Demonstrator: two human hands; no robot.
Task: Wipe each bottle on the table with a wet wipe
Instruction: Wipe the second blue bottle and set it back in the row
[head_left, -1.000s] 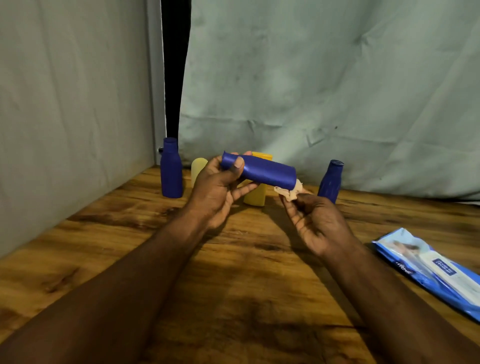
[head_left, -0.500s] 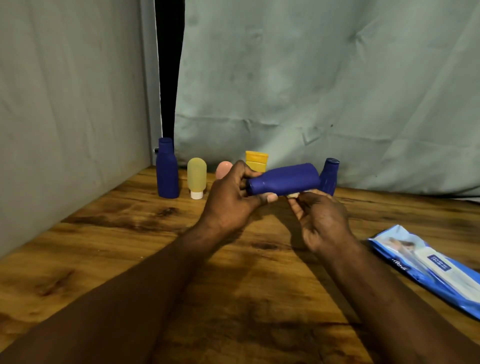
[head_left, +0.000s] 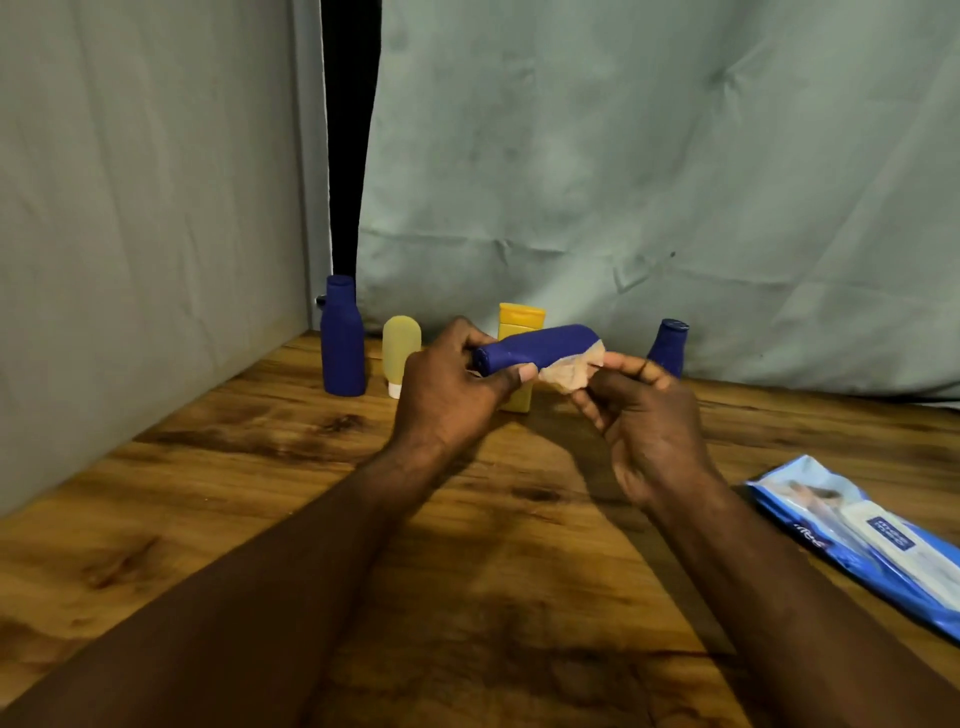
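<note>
My left hand grips a dark blue bottle near its cap, holding it sideways above the table. My right hand pinches a crumpled pale wet wipe against the bottle's base end. Along the back stand a tall blue bottle, a pale yellow tube on its white cap, a yellow bottle partly hidden behind the held one, and a small blue bottle behind my right hand.
A blue pack of wet wipes lies at the right edge of the wooden table. A grey wall runs along the left and a pale green curtain hangs behind the bottles.
The held bottle has turned, its base end now tipped up to the right. The wipe, hidden under the bottle half a second ago, shows again at the base end.
</note>
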